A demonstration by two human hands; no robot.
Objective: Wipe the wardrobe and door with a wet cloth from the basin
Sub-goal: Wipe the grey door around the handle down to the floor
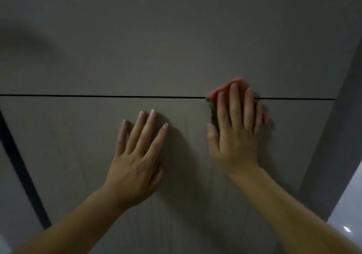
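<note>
Your bare forearms stretch up from the bottom corners to the wardrobe front.

Left hand: flat on the lower panel, fingers straight and spread, holding nothing.

Right hand: fingers straight and close together, pressing the cloth against the front. Your hands are apart, with a strip of bare panel between them.

Cloth: under your right palm and fingers, straddling the horizontal seam. A pink edge shows above the fingertips on the upper panel. A green edge shows on the thumb side, just below the seam. The hand hides the rest, and there is slight blur there.

Surface: matt grey-brown, with faint vertical streaks on the lower panel below and between your hands. The seam is a thin dark line running from the left edge almost to the right edge of the front.

Room:
- A dark strip slants down the left side of the lower panel.
- A darker grey side face bounds the right edge.
- Past it, at the bottom right corner, is a pale glossy surface with a small glint.
- A soft shadow lies on the upper panel, top left.
- Light is dim.
</note>
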